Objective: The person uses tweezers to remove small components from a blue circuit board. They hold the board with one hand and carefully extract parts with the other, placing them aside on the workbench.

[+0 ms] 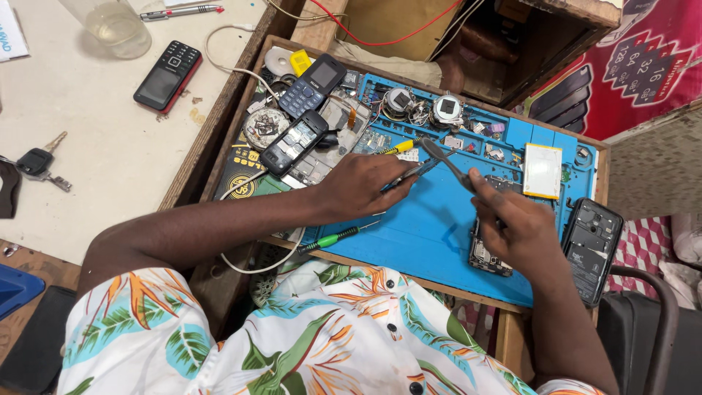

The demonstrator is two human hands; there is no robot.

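My left hand [363,186] rests on a blue repair mat [417,227] and grips thin metal tweezers [414,172] that point right. My right hand [512,219] holds a grey flat pry tool [444,159] whose tip reaches up and left, crossing close to the tweezers' tip. Under my right hand lies an opened phone body [484,256] with its insides showing, partly hidden by the fingers. A green-handled screwdriver [333,238] lies on the mat's near edge by my left wrist.
Several keypad phones [311,85] and loose parts crowd the mat's far side, with a white battery [542,170] at right. A black phone back shell [591,247] sits at the mat's right edge. On the pale table at left lie a black-red phone [167,74], keys [38,165] and a glass [113,26].
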